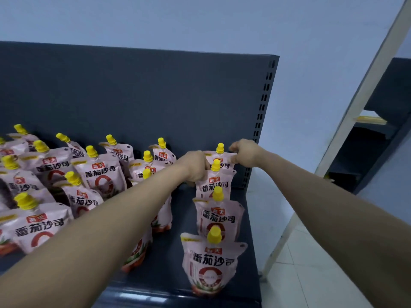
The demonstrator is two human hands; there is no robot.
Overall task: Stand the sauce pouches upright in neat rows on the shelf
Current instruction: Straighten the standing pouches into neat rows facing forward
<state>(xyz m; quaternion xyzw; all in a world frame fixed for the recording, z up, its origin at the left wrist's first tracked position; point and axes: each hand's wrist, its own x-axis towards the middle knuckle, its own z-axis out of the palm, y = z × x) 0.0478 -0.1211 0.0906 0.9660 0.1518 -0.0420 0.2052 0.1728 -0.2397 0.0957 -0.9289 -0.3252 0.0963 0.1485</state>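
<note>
The dark shelf (173, 283) stretches below and beyond both arms, its back panel (133, 90) rising behind the hands. Pink sauce pouches (97, 174) with yellow caps crowd the shelf to the left of the left hand, some leaning. A single-file row of four upright pouches runs from the hands back toward the shelf's front edge. The rearmost pouch (219, 160) sits between the hands: the left hand (195, 166) is closed around its left side, and the right hand (243, 153) pinches its top right corner.
</note>
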